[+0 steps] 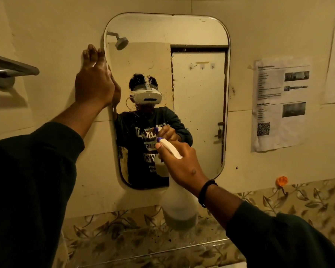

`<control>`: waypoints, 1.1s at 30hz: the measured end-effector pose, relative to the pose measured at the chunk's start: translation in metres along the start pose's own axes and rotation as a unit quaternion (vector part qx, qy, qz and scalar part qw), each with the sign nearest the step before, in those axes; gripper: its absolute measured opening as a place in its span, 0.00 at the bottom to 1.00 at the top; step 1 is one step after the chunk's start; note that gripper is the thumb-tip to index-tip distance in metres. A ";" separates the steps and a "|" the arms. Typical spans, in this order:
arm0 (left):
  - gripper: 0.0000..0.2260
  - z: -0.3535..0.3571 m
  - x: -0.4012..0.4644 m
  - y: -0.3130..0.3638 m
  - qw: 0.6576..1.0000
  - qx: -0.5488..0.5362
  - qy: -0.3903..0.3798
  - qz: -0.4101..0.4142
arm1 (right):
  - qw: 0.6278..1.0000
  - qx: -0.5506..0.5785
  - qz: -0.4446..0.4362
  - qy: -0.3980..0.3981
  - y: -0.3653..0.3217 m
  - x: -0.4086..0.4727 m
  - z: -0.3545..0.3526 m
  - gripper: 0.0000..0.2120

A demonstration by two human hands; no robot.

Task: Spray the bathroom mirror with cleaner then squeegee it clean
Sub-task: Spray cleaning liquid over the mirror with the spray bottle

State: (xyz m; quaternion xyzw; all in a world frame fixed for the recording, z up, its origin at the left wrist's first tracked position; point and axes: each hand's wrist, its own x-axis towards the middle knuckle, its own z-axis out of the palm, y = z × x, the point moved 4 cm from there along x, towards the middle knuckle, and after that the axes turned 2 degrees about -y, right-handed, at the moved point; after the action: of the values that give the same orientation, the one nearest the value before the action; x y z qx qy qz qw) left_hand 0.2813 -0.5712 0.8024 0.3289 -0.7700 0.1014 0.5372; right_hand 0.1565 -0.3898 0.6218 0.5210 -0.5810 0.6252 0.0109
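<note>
A person in dark green sleeves stands at a bathroom wall, both arms raised toward the mirror [199,105]. Nearest, at 5 o'clock, the right hand [180,163], a black band at its wrist, grips the neck of a white spray bottle [179,207], forefinger curled at the trigger and the blue-tipped nozzle aimed at the glass. Below the bottle, at 6 o'clock, a glass shelf [162,250] runs along leaf-patterned tiles. At 10 o'clock the left hand [94,82] lies flat with fingers straight, pressing the wall and the mirror's left edge. The rounded mirror hangs at centre, speckled with droplets across its middle, reflecting the person's headset, a shower head and a door. A metal towel rail [10,68] juts in at 9 o'clock; a printed notice [278,105] is stuck to the wall at 3 o'clock, an orange hook [282,181] below it.
</note>
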 end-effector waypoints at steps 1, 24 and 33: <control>0.22 0.000 -0.001 0.000 1.000 -0.013 -0.010 -0.003 | 1.000 0.001 -0.002 0.008 -0.003 -0.002 -0.002 0.17; 0.10 0.064 -0.308 0.076 0.659 -0.602 -0.129 -0.432 | 0.994 -0.018 -0.042 0.100 -0.041 -0.039 -0.049 0.15; 0.10 0.074 -0.356 0.142 0.454 -0.665 -0.269 -0.529 | 0.988 -0.039 -0.059 0.135 -0.044 -0.047 -0.086 0.11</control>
State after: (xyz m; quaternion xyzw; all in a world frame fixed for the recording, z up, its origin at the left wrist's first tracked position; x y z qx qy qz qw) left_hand 0.2114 -0.3592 0.4826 0.2267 -0.3879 -0.8383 0.3089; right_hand 0.1506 -0.2840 0.6407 0.4647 -0.5661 0.6650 0.1463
